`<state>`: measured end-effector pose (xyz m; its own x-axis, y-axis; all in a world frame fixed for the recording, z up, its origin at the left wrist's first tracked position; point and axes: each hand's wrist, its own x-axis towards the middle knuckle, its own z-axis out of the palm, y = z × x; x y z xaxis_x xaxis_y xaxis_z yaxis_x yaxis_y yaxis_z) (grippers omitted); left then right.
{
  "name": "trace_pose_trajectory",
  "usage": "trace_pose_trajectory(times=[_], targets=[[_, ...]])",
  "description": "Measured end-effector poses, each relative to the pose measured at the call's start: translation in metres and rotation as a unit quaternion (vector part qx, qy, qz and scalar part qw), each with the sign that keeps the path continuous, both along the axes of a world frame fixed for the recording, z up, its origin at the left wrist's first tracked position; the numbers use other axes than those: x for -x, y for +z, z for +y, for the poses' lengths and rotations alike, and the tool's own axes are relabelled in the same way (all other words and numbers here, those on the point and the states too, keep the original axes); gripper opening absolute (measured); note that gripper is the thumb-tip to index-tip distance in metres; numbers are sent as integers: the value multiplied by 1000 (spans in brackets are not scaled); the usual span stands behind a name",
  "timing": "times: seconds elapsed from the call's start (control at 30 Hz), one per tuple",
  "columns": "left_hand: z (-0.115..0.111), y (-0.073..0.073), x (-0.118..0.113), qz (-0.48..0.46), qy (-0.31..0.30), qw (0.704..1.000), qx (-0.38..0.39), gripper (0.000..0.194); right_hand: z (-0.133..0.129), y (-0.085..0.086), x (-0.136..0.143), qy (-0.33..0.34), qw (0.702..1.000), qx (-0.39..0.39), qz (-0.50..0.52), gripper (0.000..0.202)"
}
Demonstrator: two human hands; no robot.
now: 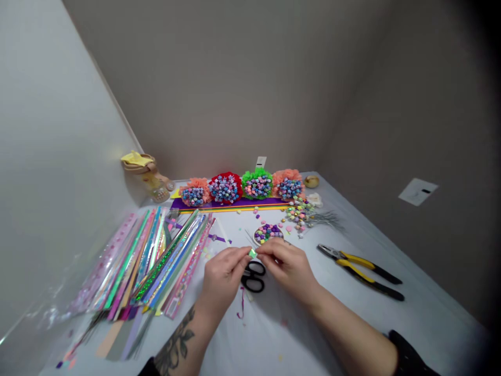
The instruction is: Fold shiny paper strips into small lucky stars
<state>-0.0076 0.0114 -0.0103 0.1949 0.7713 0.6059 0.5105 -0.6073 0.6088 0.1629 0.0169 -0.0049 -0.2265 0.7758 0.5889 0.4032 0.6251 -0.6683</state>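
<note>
A small shiny green paper piece (pixel 252 254) is pinched in the fingertips of my left hand (pixel 225 270). My right hand (pixel 287 265) has its fingertips pressed together at the right edge of the same piece. Black-handled scissors (pixel 253 283) lie on the table just beneath and between the hands, their blades hidden. Behind my right hand stands a small round dish (pixel 269 233) of folded purple, pink and green paper stars. A curled purple strip (pixel 241 305) rests below the scissors.
Shiny paper strips (pixel 156 261) in plastic cover the left side. Yellow-and-black pliers (pixel 360 269) lie at right, near thin wires (pixel 326 219) and loose stars (pixel 299 211). Four ruffled star bouquets (pixel 225 188) line the back. A brown cup (pixel 140 164) and a jar (pixel 158 192) stand back left.
</note>
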Motion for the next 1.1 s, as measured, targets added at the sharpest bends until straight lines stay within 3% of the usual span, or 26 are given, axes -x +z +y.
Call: trace_pose_trajectory(times=[0.43,1.1], targets=[[-2,6,-2,-6,-6,1000,18,15,-1,2,-1,12,1000,-5,9,12],[-1,3,0,7,-13,1000,26,16,-2,-1,1,14,1000,-16,12,15]])
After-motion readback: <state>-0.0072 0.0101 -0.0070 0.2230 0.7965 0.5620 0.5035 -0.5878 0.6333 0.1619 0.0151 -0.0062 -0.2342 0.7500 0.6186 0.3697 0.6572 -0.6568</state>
